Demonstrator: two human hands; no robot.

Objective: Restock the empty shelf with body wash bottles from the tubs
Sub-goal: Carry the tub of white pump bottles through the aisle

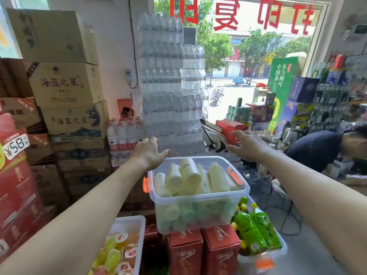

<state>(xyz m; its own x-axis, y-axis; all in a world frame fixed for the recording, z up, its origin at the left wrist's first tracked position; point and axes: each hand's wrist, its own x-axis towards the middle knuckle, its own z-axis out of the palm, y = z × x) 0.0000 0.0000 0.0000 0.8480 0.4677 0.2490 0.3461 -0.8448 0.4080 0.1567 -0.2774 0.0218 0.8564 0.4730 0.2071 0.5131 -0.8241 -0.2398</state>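
Tub [200, 199], one, sat on two red cartons [220, 245], at least five pale bottles [190, 171] topmost, left hand [149, 149], right hand [246, 143] spread open.

At frame centre, a clear tub [198, 201] with orange latches sits on red cartons [204, 253], full of jumbled pale body wash bottles [190, 171]. The left hand [149, 151] and right hand [248, 143] are stretched out over its far corners, fingers spread, holding nothing. Shrink-wrapped water packs [168, 86] tower behind.
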